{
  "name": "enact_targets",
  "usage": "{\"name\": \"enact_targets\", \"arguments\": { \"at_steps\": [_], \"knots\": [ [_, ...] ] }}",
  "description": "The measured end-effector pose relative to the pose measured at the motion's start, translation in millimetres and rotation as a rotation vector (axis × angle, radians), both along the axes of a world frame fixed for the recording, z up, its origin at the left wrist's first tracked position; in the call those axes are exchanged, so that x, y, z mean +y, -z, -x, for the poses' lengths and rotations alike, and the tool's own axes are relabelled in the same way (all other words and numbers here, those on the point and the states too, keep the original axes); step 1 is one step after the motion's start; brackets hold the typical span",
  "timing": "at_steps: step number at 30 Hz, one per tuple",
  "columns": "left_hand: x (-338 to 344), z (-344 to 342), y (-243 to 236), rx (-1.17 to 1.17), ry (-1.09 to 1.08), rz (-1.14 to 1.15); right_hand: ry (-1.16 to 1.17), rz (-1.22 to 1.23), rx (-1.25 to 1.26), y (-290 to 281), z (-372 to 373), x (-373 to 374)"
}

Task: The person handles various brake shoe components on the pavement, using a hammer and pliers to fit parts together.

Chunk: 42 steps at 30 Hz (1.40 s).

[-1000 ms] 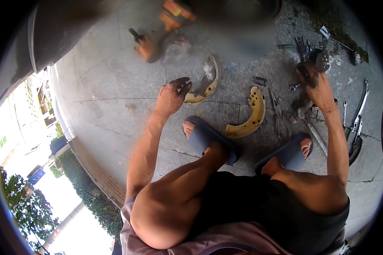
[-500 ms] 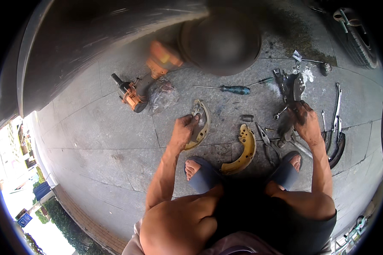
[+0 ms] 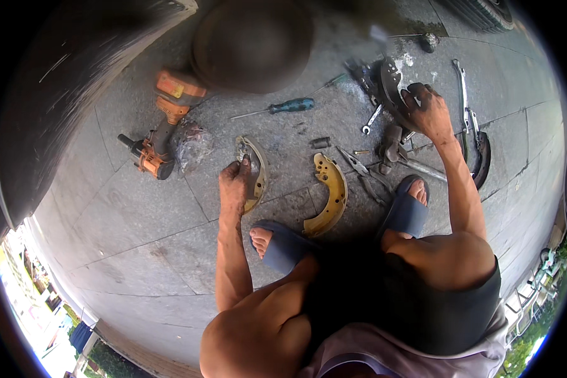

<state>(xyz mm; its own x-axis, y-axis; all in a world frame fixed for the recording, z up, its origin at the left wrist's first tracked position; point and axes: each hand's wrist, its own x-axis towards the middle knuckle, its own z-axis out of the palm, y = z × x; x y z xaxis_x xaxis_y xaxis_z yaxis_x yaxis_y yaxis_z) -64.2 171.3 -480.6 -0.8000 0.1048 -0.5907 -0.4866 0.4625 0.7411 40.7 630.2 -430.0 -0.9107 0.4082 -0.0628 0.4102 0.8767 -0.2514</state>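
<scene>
My left hand (image 3: 234, 186) is closed in a pinch at the inner edge of a pale yellow brake shoe (image 3: 261, 170) lying on the ground; what its fingertips hold is hidden. A second yellow brake shoe (image 3: 335, 195) lies in front of my feet. On the right, my right hand (image 3: 431, 113), its fingertips blackened, grips the lower end of a dark, worn brake shoe (image 3: 392, 85). Dark metal parts (image 3: 361, 74) lie beside that shoe. Below it are a small wrench (image 3: 372, 120) and a hammer (image 3: 392, 143).
An orange cordless impact wrench (image 3: 154, 151) lies at left beside a crumpled plastic bag (image 3: 194, 148). A blue-handled screwdriver (image 3: 290, 106), a black socket (image 3: 320, 143) and pliers (image 3: 362, 170) lie mid-floor. Long wrenches (image 3: 463, 88) and another dark shoe (image 3: 483, 160) lie far right. A dark round drum (image 3: 252, 47) overhangs.
The view has shifted, so the floor items appear farther left and higher. My right hand has moved away from me, beyond the hammer, with the dark shoe. My left hand stays at the yellow shoe.
</scene>
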Motion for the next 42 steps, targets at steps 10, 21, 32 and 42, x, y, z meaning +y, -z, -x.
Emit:
{"name": "enact_targets", "arguments": {
  "at_steps": [10,21,32,42],
  "knots": [
    [6.0,-0.2,-13.2,0.114,0.108,0.162,0.11,0.224,-0.147,-8.8,-5.3,-28.6],
    [-2.4,2.6,-2.1,0.058,0.044,0.152,0.158,0.076,-0.092,-3.2,-5.7,2.5],
    [-2.8,1.0,10.5,-0.016,-0.016,0.008,0.024,-0.264,-0.188,-45.1,24.2,9.4],
    [-2.9,3.5,5.5,0.008,-0.002,0.024,-0.553,-0.071,-0.004,-56.8,194.8,-63.2]
  ]
}}
